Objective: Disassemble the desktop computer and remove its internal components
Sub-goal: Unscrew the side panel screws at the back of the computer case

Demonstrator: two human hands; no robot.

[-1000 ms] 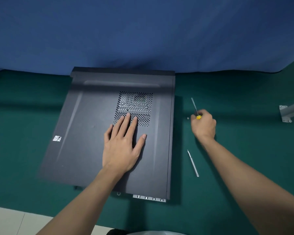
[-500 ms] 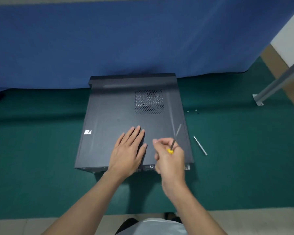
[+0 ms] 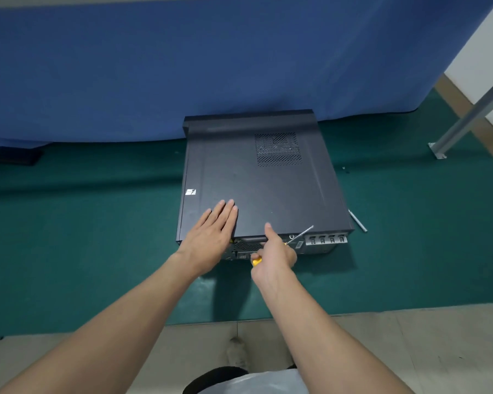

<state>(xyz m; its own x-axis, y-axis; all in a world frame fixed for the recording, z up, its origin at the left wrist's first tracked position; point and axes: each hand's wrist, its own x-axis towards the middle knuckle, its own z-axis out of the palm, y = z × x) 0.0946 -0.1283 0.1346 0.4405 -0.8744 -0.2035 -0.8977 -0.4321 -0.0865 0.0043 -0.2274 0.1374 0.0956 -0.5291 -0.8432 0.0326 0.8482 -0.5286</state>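
Computer case point(image 3: 262, 189): smooth matt dark sheet metal, faint scuffs; vent point(image 3: 278, 149) finely perforated. Screwdriver point(image 3: 299, 236): bright metal shaft, yellow plastic handle. Green floor covering point(image 3: 97, 237): matt, felt-like cloth. Blue backdrop point(image 3: 182, 66): soft matt fabric. Post point(image 3: 467, 115): silvery metal

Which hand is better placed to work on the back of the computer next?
Probably the right hand: it grips the yellow-handled screwdriver, whose tip is right by the rear panel. The left hand lies flat on the top cover, holding nothing, so it suits steadying.
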